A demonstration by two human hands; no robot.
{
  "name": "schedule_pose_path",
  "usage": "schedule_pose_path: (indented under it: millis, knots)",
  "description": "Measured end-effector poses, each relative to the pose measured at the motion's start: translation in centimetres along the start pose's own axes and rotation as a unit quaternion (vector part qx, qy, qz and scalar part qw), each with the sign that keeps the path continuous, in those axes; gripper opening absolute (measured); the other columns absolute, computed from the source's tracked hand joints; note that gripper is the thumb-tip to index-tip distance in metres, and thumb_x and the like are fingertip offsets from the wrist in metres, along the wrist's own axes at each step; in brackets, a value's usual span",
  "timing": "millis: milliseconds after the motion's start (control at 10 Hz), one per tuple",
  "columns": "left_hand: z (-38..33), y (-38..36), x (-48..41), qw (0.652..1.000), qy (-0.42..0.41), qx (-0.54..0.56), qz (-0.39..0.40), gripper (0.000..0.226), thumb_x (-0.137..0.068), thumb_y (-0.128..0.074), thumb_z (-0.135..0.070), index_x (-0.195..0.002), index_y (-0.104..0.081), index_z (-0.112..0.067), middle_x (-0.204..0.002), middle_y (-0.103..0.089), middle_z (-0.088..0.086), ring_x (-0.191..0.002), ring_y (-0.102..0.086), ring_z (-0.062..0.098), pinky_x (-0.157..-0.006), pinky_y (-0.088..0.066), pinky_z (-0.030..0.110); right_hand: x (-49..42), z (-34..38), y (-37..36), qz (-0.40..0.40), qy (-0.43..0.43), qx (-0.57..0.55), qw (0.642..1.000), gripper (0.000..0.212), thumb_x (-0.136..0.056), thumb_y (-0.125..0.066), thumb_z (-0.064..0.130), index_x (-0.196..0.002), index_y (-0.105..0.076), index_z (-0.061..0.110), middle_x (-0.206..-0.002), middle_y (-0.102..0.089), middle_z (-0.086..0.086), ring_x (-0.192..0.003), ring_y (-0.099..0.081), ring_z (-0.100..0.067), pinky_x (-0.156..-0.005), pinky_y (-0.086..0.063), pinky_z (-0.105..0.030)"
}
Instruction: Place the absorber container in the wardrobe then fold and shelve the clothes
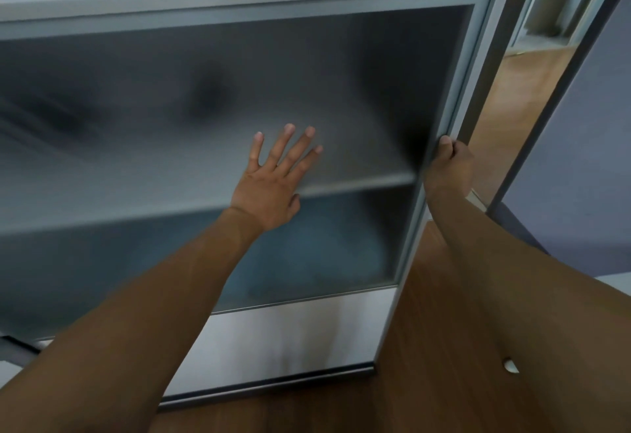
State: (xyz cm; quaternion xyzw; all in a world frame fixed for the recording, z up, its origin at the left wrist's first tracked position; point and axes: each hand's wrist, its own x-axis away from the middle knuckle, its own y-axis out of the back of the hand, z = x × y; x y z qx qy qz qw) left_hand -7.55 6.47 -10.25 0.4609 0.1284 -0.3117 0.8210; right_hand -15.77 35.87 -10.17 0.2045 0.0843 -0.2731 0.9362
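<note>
Glass [136, 108] fills the wardrobe door [239, 19]. The left hand [269, 187] lies flat on it, fingers spread, holding nothing. The right hand [450, 166] curls round the door's right edge [456, 98], which runs up and down, so this hand is best placed to slide the door sideways. The absorber container is not in sight. Something blue [307, 262] shows behind the glass, low down.

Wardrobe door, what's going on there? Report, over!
Left hand flat on frosted wardrobe door. Right hand grips its right edge. Absorber container not in view. Door covers the shelf.
</note>
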Motion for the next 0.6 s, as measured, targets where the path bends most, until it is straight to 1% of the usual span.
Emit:
schedule_pose_path:
  millis: [100,200,300,400,500,600]
  knots:
    - [-0.5,-0.2,-0.1,1.0,0.008,0.005,0.006,0.104,-0.078,-0.064,-0.043,-0.158,-0.002,-0.021,-0.162,0.03,0.002,-0.149,0.028,0.028,-0.114,0.021,0.059,-0.1,-0.1,0.2,0.002,0.001,0.006,1.0,0.046,-0.106,-0.034,0.038,-0.121,-0.063,0.005,-0.111,-0.066,-0.017,-0.103,-0.061,-0.031,-0.076,-0.036,-0.03]
    - [-1.0,-0.4,-0.2,0.999,0.025,0.018,0.011,0.102,-0.078,-0.062,-0.041,-0.158,-0.003,-0.02,-0.161,0.032,0.002,-0.148,0.031,0.028,-0.113,0.023,0.059,0.1,0.0,0.3,0.001,0.001,0.016,1.0,0.045,-0.106,-0.034,0.039,-0.122,-0.063,0.008,-0.11,-0.067,-0.014,-0.101,-0.061,-0.029,-0.077,-0.039,-0.031]
    - [-1.3,0.1,-0.1,0.999,0.032,0.021,0.029,0.103,-0.077,-0.063,-0.04,-0.158,-0.003,-0.018,-0.16,0.033,0.002,-0.147,0.033,0.029,-0.112,0.023,0.059,0.4,0.2,0.6,0.009,0.011,0.008,1.0,0.042,-0.107,-0.034,0.036,-0.118,-0.062,0.007,-0.099,-0.061,-0.009,-0.092,-0.056,-0.024,-0.075,-0.038,-0.031]
    - [-1.2,1.4,0.1,0.997,0.029,0.013,0.071,0.109,-0.076,-0.067,-0.04,-0.158,0.001,-0.018,-0.16,0.035,0.004,-0.145,0.035,0.03,-0.113,0.018,0.061,0.5,0.5,1.0,0.048,-0.021,-0.022,0.998,0.028,-0.105,-0.038,0.023,-0.114,-0.059,0.007,-0.093,-0.053,-0.002,-0.093,-0.051,-0.022,-0.078,-0.04,-0.033]
    - [-1.0,3.2,0.5,0.995,0.029,0.009,0.095,0.109,-0.075,-0.07,-0.037,-0.158,-0.002,-0.019,-0.165,0.025,0.005,-0.149,0.027,0.03,-0.117,0.009,0.061,1.2,0.6,1.9,0.097,-0.07,-0.015,0.993,0.03,-0.096,-0.045,0.007,-0.123,-0.057,0.001,-0.1,-0.049,-0.005,-0.102,-0.054,-0.035,-0.091,-0.046,-0.04]
    - [-0.3,5.2,1.1,0.993,0.019,0.034,0.114,0.098,-0.077,-0.068,-0.034,-0.157,-0.012,-0.021,-0.168,0.01,0.004,-0.154,0.008,0.03,-0.12,-0.005,0.058,2.8,0.2,2.9,0.12,-0.092,0.004,0.989,0.038,-0.094,-0.049,0.009,-0.131,-0.056,0.001,-0.107,-0.054,-0.009,-0.099,-0.054,-0.027,-0.085,-0.043,-0.034]
